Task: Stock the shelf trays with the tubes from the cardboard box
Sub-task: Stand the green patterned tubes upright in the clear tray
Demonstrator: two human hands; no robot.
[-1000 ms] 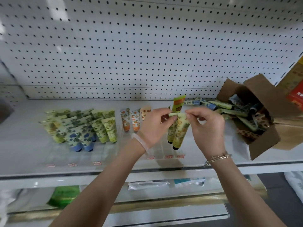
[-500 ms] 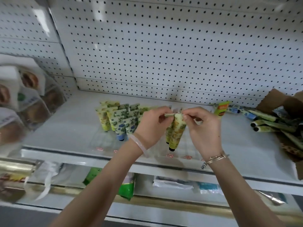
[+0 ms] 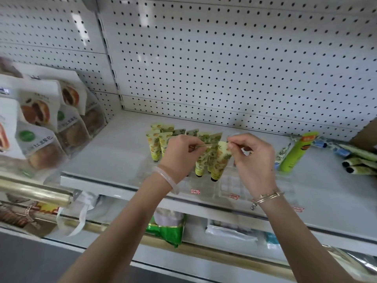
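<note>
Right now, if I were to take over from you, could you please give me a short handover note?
Left hand: pinches the crimped top of the first yellow tube.
Right hand: pinches the top of the second yellow tube.
Both hang cap-down over the clear tray at the shelf front.
Done: stocked tubes stand at the back left.
Left: seat these two, then the loose tubes lying by the cardboard box.

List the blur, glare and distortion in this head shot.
Head view: sharpest at centre, where the left hand and right hand pinch the yellow tubes; pastry packs at the left edge are smeared; pale glare patches on the pegboard, a bright streak on the brass rail; wide-angle bowing at the edges.
</note>
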